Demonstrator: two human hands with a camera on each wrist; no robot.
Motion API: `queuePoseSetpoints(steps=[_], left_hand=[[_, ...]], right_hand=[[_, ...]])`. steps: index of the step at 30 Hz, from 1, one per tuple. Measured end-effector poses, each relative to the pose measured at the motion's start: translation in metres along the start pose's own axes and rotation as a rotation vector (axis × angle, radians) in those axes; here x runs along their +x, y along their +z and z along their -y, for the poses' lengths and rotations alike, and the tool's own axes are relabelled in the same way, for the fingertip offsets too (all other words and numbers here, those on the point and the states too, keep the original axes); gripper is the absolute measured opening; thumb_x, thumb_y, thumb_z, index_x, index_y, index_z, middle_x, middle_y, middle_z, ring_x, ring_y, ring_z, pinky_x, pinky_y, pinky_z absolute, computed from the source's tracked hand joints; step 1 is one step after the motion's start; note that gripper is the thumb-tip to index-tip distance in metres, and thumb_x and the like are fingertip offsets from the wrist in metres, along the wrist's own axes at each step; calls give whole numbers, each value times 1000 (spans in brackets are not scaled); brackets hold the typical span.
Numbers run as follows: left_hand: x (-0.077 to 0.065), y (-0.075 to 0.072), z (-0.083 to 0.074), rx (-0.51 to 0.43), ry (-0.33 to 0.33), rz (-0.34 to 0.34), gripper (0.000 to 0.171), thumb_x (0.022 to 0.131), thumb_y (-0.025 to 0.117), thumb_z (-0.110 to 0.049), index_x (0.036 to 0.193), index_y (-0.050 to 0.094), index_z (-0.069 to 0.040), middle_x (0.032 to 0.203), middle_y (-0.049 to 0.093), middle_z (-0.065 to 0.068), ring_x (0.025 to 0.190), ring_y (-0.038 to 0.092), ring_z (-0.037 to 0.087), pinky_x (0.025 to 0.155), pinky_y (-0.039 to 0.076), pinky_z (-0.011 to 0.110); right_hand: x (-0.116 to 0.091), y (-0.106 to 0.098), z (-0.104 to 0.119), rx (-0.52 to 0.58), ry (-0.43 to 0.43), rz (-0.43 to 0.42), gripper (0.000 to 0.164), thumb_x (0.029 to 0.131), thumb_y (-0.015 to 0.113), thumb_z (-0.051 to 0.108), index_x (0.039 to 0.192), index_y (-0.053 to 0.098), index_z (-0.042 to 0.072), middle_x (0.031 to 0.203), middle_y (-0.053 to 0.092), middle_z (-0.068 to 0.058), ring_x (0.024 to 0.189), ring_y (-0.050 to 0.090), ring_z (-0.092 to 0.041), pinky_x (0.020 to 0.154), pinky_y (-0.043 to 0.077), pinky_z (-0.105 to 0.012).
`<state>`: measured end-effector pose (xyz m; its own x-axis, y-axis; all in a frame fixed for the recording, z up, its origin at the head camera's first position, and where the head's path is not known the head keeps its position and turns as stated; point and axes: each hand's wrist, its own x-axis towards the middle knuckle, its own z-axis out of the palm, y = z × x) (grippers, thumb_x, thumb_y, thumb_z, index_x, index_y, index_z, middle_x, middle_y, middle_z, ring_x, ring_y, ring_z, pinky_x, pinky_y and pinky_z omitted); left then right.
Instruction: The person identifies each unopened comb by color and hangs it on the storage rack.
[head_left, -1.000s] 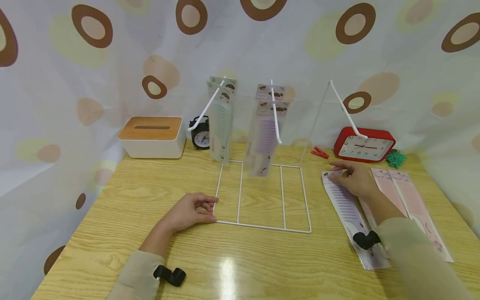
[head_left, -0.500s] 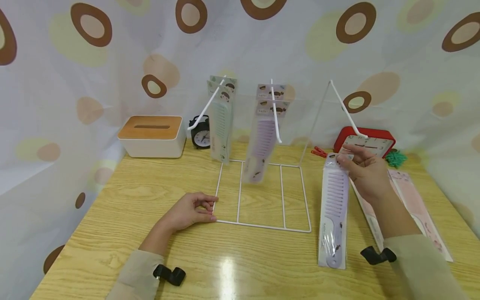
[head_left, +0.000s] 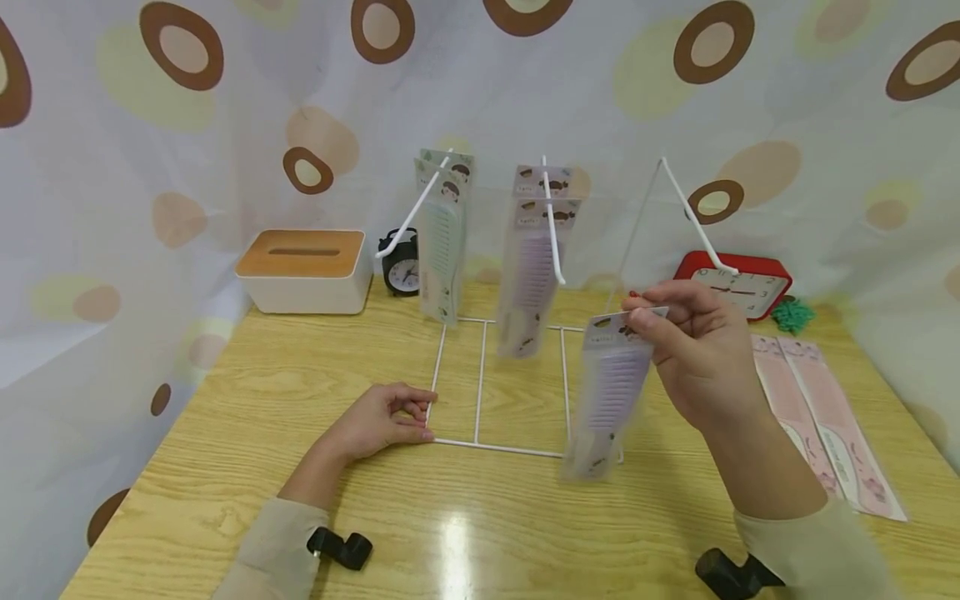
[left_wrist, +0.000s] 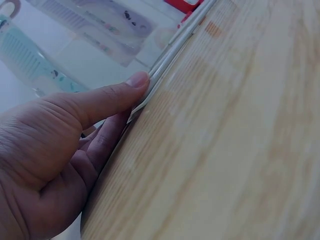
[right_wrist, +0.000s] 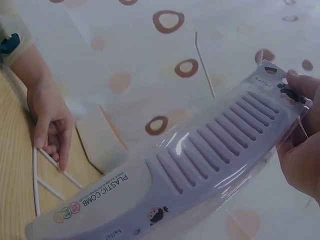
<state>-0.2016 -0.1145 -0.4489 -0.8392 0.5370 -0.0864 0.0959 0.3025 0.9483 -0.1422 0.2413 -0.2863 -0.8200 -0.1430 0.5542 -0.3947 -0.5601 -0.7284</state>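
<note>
My right hand (head_left: 701,358) pinches the top card of a packaged purple comb (head_left: 611,392) between thumb and fingers. The comb hangs tilted above the right front part of a white wire rack (head_left: 517,452). In the right wrist view, "PLASTIC COMB" is printed on its pack. My left hand (head_left: 382,423) grips the rack's base at its front left corner, thumb and fingers about the wire (left_wrist: 159,75). On the left hook hang green packaged combs (head_left: 441,242). Two purple packaged combs (head_left: 534,267) hang on the middle hook, one behind the other. Nothing hangs from the right hook (head_left: 701,225).
Two pink packaged combs (head_left: 832,417) lie at the table's right. Behind them stand a red clock (head_left: 757,287) and a small green object (head_left: 792,315). A white tissue box (head_left: 307,287) with a wooden lid and a black alarm clock (head_left: 402,271) are at the back left.
My right hand has lifted the purple comb off the table beside the pink ones and brought it left toward the rack. The middle combs swung slightly. My left hand has stayed put.
</note>
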Motion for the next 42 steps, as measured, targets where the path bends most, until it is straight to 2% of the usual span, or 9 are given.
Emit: queuePoseSetpoints(steps=[2,4,10,13,16,26,33,37,42], left_hand=[[0,-1,0,4,4,-1,54,81,83,-9,130,63,3,107,64,17,95,62,20,86,59,22],[1,-1,-1,7,8,-2,54,81,84,-10,129,63,3,107,64,17,95,62,19,85,59,22],[0,0,-2,7,2,-2,54,81,84,-9,129,63,3,106,64,16,95,62,19,85,59,22],[-1,1,-2,4,-3,2,55,81,84,-9,130,63,3,107,63,17,95,63,19,84,59,22],[-1,1,-3,0,-4,7,55,81,83,-9,130,62,3,107,63,17,94,63,19,84,59,23],[-1,1,-3,-4,-5,2,58,81,83,-8,133,60,4,109,60,17,94,61,19,84,59,22],[-2,1,-3,-19,-12,3,62,81,83,-8,136,57,4,111,59,17,95,60,19,84,59,23],[-2,0,-3,-20,-6,4,62,81,83,-7,136,57,5,111,59,18,95,60,20,84,59,23],[-1,0,-3,-13,-2,7,62,81,83,-8,136,57,5,111,60,18,94,60,20,84,59,23]], right_hand=[[4,13,2,5,0,18,27,91,55,-21,106,71,-6,98,77,-13,97,74,-19,87,59,-24],[9,25,3,-48,4,-2,26,91,57,-19,105,72,-3,96,77,-10,97,74,-18,87,59,-24],[23,55,2,-130,79,-161,22,89,64,-14,100,73,3,92,78,-7,91,74,-14,79,59,-22],[27,65,-2,-179,122,-238,23,89,65,-13,97,74,7,90,78,-4,89,74,-12,78,58,-22],[30,69,-4,-227,148,-277,25,90,64,-12,95,74,10,88,78,-1,88,74,-11,78,58,-22],[36,64,-10,-249,175,-282,20,92,65,-6,97,74,11,91,78,1,90,72,-9,75,54,-19],[47,53,-17,-234,208,-318,15,89,72,-1,102,72,7,94,78,-1,90,73,-9,79,58,-19],[54,48,-20,-255,195,-332,19,86,77,5,105,70,5,96,78,0,91,73,-10,81,59,-21],[59,40,-24,-290,161,-348,22,84,79,6,105,71,6,95,78,1,86,72,-8,77,60,-21]])
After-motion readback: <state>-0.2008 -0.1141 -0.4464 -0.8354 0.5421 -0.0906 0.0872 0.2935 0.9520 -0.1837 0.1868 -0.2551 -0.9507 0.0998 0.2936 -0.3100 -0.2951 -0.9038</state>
